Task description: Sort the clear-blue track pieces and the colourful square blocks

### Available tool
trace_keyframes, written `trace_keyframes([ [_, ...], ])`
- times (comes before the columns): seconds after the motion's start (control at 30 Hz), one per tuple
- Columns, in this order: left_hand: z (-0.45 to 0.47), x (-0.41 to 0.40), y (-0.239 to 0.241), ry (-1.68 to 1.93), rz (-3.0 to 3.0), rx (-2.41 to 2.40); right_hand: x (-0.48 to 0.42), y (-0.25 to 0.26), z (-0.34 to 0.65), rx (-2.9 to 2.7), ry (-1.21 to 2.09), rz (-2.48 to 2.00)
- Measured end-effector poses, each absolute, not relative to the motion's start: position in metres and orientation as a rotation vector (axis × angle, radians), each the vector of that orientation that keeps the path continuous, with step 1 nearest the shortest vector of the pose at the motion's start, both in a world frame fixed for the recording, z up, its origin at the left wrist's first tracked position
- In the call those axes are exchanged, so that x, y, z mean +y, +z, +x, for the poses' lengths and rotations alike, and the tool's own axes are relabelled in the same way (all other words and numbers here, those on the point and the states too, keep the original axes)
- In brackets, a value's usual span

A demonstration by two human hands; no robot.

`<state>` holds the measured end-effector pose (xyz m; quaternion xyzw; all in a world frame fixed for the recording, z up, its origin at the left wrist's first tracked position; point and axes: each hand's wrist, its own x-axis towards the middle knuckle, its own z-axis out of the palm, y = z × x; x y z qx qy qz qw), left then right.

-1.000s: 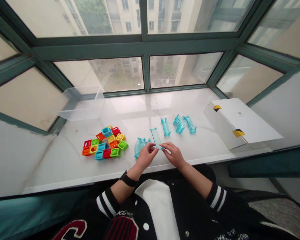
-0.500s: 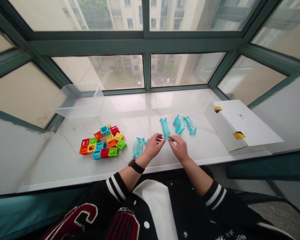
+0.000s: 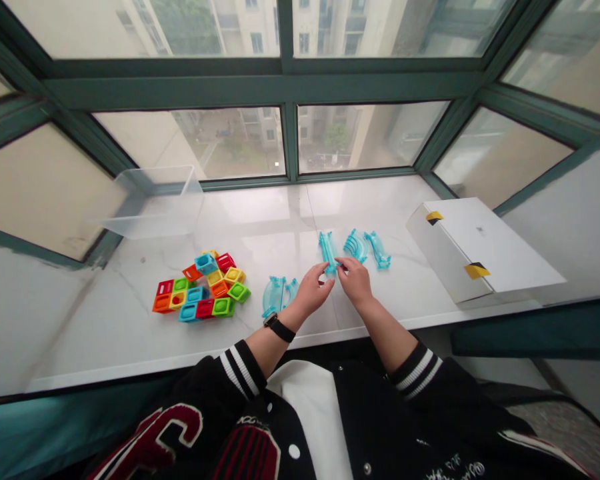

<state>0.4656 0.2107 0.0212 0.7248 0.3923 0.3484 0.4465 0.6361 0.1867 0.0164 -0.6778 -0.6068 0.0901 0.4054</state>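
Note:
A straight, translucent blue track piece (image 3: pixel 326 245) points away from me on the sill, its near end between my two hands. My left hand (image 3: pixel 314 291), with a black watch on the wrist, curls its fingers and thumb round the left side of that end. From the right, my right hand (image 3: pixel 355 283) pinches the same end; the fingertips partly cover it. Beside my left wrist lie curved blue track pieces (image 3: pixel 275 295), partly overlapped by the forearm. Beyond my right hand are a curved blue piece (image 3: pixel 356 245) and another blue piece (image 3: pixel 378 251).
Several coloured blocks (image 3: pixel 205 309), joined in a cluster, lie at the left. A clear plastic bin (image 3: pixel 155 220) stands behind them. At the right is a white box (image 3: pixel 485 247) with yellow-black tape. The window frame (image 3: pixel 290 143) borders the back; the sill's front edge (image 3: pixel 130 367) runs before me.
My right hand has shifted slightly up and left along the straight track piece. My left hand has moved slightly right, baring more of the curved pieces. The view has shifted a little.

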Motion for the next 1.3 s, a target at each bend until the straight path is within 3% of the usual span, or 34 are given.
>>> trace_keyframes([
  [1.3, 0.469, 0.204, -0.006, 0.753, 1.699, 1.029, 0.188, 0.0, 0.644, -1.563, 0.243, -1.751],
])
